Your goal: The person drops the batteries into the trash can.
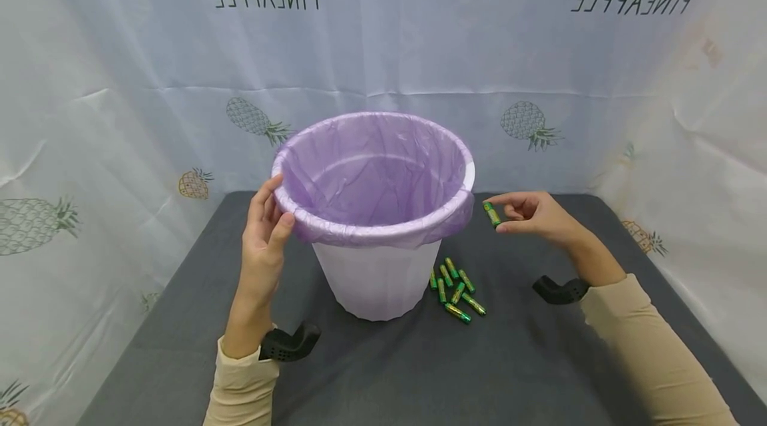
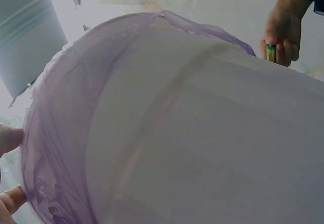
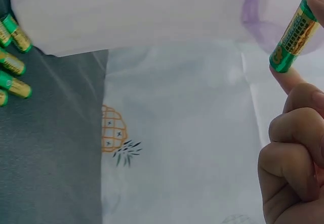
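Note:
A white bin (image 1: 377, 279) stands upright, its purple liner bag (image 1: 383, 180) folded out over the rim. My left hand (image 1: 263, 246) rests at the rim's left side, thumb and fingers spread, the fingertips touching the bagged edge, as the left wrist view also shows. To the right of the bin my right hand (image 1: 539, 216) pinches a green and gold battery (image 3: 294, 37) by its two ends between thumb and index finger, above the table. The other fingers of that hand are curled in. Several similar batteries (image 1: 458, 313) lie in a loose group by the bin's right foot.
The dark grey table (image 1: 371, 373) lies under everything. White curtains (image 1: 150, 140) with pineapple prints hang behind it and on both sides. A black wrist mount (image 1: 290, 343) juts from the left wrist and another mount (image 1: 560, 289) from the right.

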Demonstrator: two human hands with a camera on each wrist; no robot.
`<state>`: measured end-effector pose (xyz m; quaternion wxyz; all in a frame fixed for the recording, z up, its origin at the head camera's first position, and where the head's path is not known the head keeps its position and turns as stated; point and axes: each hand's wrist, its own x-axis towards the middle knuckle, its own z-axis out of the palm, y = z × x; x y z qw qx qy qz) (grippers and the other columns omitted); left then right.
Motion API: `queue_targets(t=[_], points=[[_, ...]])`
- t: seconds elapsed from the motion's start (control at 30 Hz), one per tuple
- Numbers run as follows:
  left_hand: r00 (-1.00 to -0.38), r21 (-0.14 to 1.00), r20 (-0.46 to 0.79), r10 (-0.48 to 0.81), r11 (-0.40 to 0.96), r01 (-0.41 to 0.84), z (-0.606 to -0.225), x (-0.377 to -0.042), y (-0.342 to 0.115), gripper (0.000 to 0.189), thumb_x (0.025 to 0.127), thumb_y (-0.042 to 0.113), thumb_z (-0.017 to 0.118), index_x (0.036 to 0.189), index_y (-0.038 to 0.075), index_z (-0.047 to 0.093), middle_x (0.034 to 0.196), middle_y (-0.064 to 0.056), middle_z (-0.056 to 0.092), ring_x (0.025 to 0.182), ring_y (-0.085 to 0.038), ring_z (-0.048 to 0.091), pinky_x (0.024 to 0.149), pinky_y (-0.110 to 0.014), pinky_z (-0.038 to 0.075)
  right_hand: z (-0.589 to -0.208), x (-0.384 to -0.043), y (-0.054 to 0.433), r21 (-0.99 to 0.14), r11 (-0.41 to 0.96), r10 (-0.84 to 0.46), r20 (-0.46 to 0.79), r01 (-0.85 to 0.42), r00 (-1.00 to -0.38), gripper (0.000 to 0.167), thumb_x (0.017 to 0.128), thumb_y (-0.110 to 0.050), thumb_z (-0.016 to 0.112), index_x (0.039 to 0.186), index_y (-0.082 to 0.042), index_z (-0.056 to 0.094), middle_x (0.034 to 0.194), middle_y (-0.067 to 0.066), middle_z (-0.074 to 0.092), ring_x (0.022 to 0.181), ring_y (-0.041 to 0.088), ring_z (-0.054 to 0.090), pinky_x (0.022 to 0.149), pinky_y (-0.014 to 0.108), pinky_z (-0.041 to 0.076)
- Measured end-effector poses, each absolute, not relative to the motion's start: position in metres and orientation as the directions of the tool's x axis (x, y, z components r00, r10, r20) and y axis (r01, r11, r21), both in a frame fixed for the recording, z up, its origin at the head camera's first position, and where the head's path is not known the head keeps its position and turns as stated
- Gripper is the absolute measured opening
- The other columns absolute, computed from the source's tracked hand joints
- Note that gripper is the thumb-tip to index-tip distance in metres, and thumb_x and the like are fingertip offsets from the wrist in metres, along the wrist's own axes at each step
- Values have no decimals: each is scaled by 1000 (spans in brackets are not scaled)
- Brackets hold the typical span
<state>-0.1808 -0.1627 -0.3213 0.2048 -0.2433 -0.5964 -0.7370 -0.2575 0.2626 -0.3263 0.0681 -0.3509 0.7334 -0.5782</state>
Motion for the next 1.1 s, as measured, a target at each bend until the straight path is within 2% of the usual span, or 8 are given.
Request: queue_targets(t=[0.37, 0.73, 0.97, 1.1], points=[[-786, 770, 618, 0, -204, 605, -321, -179, -162, 49, 98, 4, 43, 145, 12, 33, 155, -13, 27, 134, -11, 40, 105, -15, 39, -300, -255, 256, -885, 46, -604, 346, -464, -718, 51, 82, 16, 60, 120, -18, 66, 66, 4, 23, 56, 18, 19, 52, 32, 24], [-779, 762, 627, 16, -220, 609, -322, -179, -162, 49, 98, 5, 43, 146, 11, 31, 155, -12, 27, 135, -13, 40, 105, -14, 39, -279, -250, 251, -886, 70, -568, 342, -458, -749, 47, 84, 15, 59, 118, -17, 67, 68, 2, 26, 58, 17, 21, 58, 30, 30], [-776, 759, 630, 10, -220, 613, -323, -180, -162, 49, 98, 5, 43, 145, 11, 32, 155, -12, 27, 135, -13, 40, 105, -15, 39, -262, -250, 242, -874, 44, -541, 387, -485, -747, 45, 84, 15, 58, 116, -15, 68, 68, 2, 26, 59, 15, 22, 55, 32, 23], [-778, 760, 629, 11, -221, 611, -322, -180, -162, 49, 98, 5, 43, 145, 11, 32, 155, -13, 26, 135, -13, 39, 106, -15, 38, -253, -249, 235, -876, 71, -502, 382, -477, -776, 43, 83, 14, 60, 114, -15, 69, 67, 0, 28, 60, 15, 24, 54, 32, 21]])
